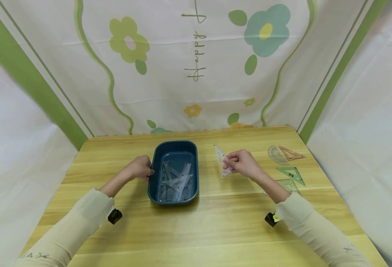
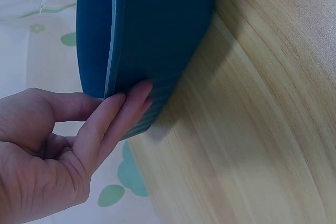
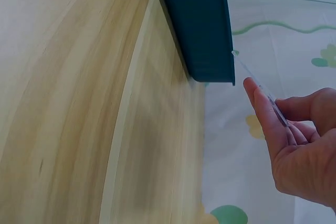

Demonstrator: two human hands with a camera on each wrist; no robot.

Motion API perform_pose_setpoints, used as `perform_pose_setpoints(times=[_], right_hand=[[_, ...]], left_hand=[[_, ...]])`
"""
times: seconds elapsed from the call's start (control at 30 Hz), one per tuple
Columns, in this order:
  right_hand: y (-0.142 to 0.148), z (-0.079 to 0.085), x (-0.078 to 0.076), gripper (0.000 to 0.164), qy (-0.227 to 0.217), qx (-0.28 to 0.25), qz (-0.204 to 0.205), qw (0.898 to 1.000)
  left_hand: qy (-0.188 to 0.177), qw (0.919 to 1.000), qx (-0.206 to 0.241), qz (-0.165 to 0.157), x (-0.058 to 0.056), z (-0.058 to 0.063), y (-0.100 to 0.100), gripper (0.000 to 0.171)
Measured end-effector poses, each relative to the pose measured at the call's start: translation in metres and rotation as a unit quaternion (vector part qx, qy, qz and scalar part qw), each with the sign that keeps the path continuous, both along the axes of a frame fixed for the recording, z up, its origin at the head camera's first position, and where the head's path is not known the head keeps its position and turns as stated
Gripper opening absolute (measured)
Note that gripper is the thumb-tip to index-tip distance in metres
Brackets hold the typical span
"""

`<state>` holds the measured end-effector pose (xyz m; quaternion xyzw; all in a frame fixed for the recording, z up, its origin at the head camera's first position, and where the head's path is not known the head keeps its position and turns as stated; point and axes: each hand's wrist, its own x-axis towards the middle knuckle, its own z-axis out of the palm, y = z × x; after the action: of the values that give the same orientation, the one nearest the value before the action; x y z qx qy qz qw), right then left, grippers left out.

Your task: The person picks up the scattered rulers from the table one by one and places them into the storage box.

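A dark blue plastic tub [image 1: 174, 146] stands on the wooden table, left of its middle. My left hand [image 1: 140, 167] pinches the tub's left rim, thumb at the inside and fingers along the outer wall, as the left wrist view shows. Several clear rulers [image 1: 182, 181] lie crossed over one another in the tub. To the right of the tub, my right hand [image 1: 244, 163] holds a clear set square [image 1: 220, 155] between thumb and fingers. In the right wrist view the set square [image 3: 247, 69] is seen nearly edge-on, its tip pointing toward the tub.
At the table's right lie a clear protractor [image 1: 277, 155], an orange set square [image 1: 292, 152] and a green set square [image 1: 292, 175]. Nearer, a greenish set square [image 1: 287, 184] is partly hidden by my right forearm. A flowered curtain [image 1: 196, 85] hangs behind the table.
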<state>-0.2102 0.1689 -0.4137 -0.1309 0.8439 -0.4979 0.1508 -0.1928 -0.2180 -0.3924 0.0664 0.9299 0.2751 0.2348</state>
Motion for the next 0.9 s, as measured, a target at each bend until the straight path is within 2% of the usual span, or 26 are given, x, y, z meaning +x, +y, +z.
perform_pose_setpoints(times=[0.43,0.63,0.77,0.9], right_hand=[[-0.035,0.003,-0.003,0.017,0.006,-0.005,0.048,0.999],[-0.049,0.01,-0.007,0.019,0.031,0.011,0.08,0.996],[-0.062,0.017,-0.011,0.021,0.06,0.027,0.111,0.992],[-0.074,0.022,-0.014,0.022,0.11,0.068,0.162,0.978]], left_hand=[[0.0,1.0,0.0,0.002,0.0,0.0,0.0,0.052],[0.005,0.9999,-0.012,0.002,-0.002,0.0,0.0,0.051],[0.006,0.9999,-0.012,0.002,-0.003,0.0,0.0,0.051],[0.006,1.0,-0.005,0.002,-0.002,0.0,0.0,0.051]])
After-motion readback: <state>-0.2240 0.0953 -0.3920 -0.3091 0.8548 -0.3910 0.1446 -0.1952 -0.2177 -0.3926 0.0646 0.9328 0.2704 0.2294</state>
